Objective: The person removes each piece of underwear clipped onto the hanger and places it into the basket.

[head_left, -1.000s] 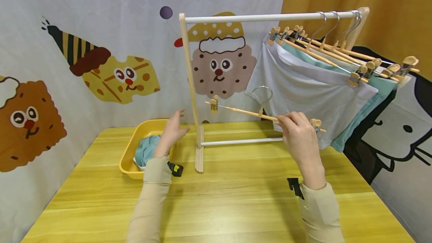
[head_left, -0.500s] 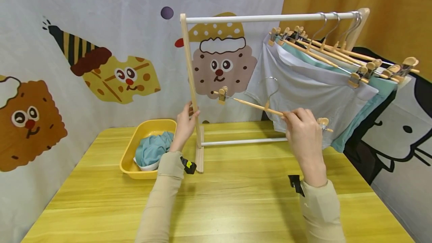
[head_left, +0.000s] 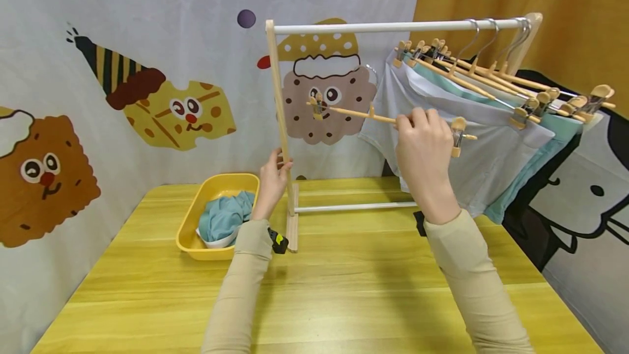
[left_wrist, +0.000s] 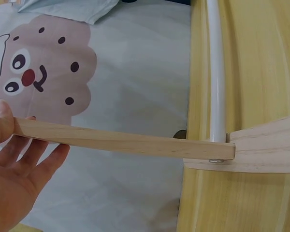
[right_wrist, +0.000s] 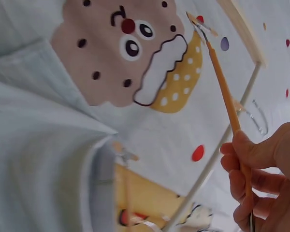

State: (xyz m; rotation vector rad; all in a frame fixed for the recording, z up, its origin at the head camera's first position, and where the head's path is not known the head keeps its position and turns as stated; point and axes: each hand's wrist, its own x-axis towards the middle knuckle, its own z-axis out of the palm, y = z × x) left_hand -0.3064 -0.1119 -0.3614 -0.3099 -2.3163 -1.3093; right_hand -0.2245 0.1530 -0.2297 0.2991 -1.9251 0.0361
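Clock = head view, centre as hub. Right hand (head_left: 425, 160) at 3, fingers curled, thumb and fingers pinching the wooden hanger (head_left: 351, 113). Hanger in the air, 2 o'clock, rod tilted slightly down toward the hand; clip (head_left: 316, 107) on the far end, clip (head_left: 458, 136) past the knuckles, stretch between masked by the hand. Hook is faint against the printed backdrop (head_left: 196, 26); can't tell if it touches the rack rail (head_left: 344, 28). Right wrist view cuts off the near clip, garment there is blurred.

Left hand (head_left: 272, 180) at 8, thumb one side, fingers curled round the other side of the rack post (head_left: 280, 113); hand cropped by the left wrist view's edge.

Hung garments (head_left: 472, 124) between 2 and 3, clipped, overlapping; the rear ones are mostly hidden, count unclear. Yellow basket (head_left: 189, 228) at 8 on the table (head_left: 334, 310), just beside the left hand; crumpled teal cloth (head_left: 223, 217) inside with a white edge, can't tell how many pieces.
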